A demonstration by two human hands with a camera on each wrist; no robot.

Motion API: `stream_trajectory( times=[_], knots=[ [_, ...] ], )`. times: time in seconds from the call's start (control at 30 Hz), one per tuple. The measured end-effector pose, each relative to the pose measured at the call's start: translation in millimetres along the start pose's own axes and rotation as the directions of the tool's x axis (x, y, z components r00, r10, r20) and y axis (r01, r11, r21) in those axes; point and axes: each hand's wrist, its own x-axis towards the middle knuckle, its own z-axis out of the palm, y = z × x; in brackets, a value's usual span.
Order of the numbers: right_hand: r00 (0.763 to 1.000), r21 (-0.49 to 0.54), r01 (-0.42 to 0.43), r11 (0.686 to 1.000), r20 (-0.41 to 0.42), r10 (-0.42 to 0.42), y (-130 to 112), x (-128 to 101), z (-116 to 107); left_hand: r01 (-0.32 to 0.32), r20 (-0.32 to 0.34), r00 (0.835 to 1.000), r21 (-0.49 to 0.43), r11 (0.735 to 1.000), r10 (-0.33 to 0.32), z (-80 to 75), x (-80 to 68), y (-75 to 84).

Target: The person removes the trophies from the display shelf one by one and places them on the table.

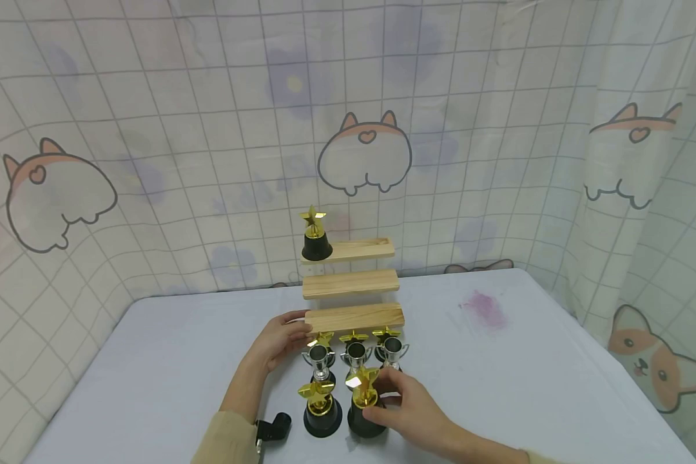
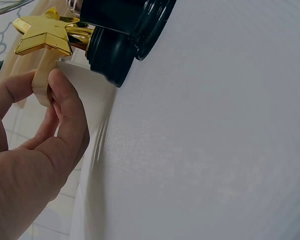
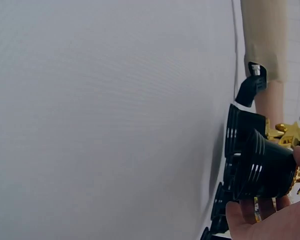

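My left hand (image 1: 278, 338) pinches the left end of the lowest board (image 1: 354, 318) of a three-step wooden display stand, between thumb and fingers in the left wrist view. My right hand (image 1: 408, 407) grips a gold star trophy (image 3: 267, 167) by its black base, fingers on one side and thumb on the other. To its left stands another gold star trophy (image 1: 322, 422) with a black base. Just behind are three silver cup trophies (image 1: 356, 352), and a row of three gold star trophies (image 1: 354, 336) sits close to the stand, partly hidden by the cups.
A further gold star trophy (image 1: 316, 248) stands at the left end of the stand's top board (image 1: 362, 250). The middle board (image 1: 350, 284) is bare wood. A white cloth covers the table (image 1: 151, 380). Behind hangs a checked curtain (image 1: 238, 161). A black fitting (image 1: 275, 426) sits by the left sleeve.
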Motion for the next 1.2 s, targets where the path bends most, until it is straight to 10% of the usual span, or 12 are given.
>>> stream_trajectory(
  times=[1.2],
  knots=[
    [0.996, -0.031, -0.079, 0.996, 0.026, 0.08, 15.1, 10.3, 7.3, -0.007, 0.01, 1.0, -0.02, 1.0, 0.008, -1.4, 0.6, -1.6]
  ],
)
